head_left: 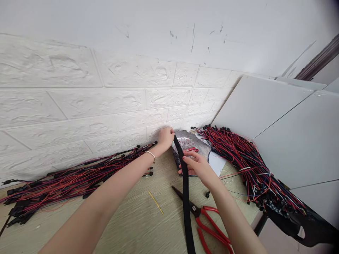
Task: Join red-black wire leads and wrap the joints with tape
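Running near to far over the surface point(132, 225), the black strap point(186, 190) should handle as light, soft and limp; grip its edges flat. The left hand point(166, 138) pinches its far end; the right hand point(200, 167) curls fingers around mid-length, tightness unclear.

wires point(79, 176) left | scissors point(196, 211) before bag point(200, 143) | bundle point(238, 151) right
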Available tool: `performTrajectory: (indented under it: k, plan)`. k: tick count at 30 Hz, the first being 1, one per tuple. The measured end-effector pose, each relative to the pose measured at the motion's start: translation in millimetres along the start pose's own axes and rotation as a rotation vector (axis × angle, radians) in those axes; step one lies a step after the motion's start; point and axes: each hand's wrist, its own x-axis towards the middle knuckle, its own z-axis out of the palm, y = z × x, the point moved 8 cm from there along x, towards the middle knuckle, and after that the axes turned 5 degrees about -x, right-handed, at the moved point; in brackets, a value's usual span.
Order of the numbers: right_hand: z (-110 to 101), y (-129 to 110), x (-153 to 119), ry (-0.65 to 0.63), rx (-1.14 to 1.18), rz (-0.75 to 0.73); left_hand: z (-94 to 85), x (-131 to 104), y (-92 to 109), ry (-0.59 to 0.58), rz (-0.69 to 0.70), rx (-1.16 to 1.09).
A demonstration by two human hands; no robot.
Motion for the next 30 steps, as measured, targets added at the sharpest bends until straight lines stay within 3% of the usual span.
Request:
performTrajectory:
  k: [6,13,20,24,30]
  plan:
    - [-3.9,6.5,-11.4,0.019,0.059,-0.017,0.2,3.8,-1.7,-0.001,-0.039,0.037]
    - [-9.3,28.6,-50.6,0.064,0.132,-0.047,-1.4,3.5,0.8,0.004,-0.048,0.044]
    - [-18.9,77.4,-94.9,0.109,0.168,0.002,-3.3,-0.5,3.4,0.005,-0.046,0.033]
    - [-11.3,111.9,-122.7,0.006,0.253,0.115,-0.5,-0.9,2.7,-0.001,-0.047,0.028]
    - [-20.9,178.1,-176.1,0.055,0.341,0.221,4.1,-2.7,0.0,-0.024,-0.042,0.012]
